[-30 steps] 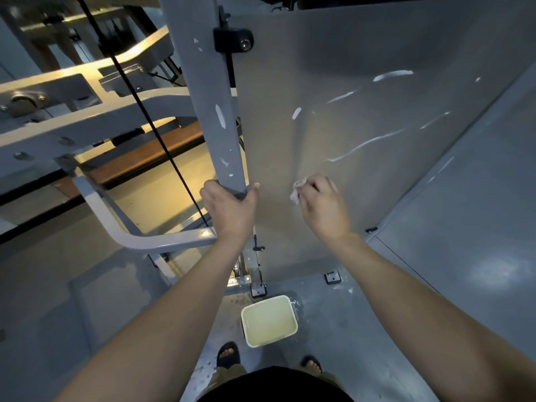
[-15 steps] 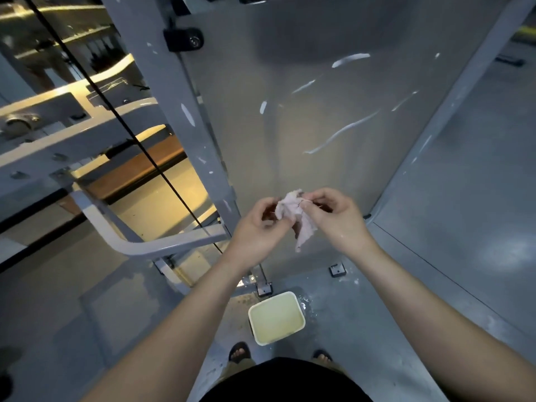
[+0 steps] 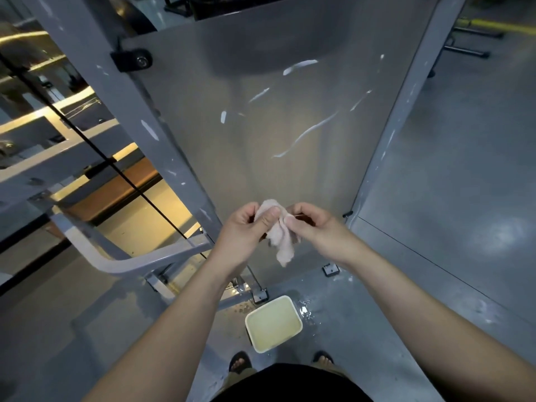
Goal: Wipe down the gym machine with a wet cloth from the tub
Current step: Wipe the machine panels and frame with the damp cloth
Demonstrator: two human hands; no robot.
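The tub (image 3: 296, 313) sits before the panel (image 3: 290, 169), below the cloth (image 3: 282, 242).
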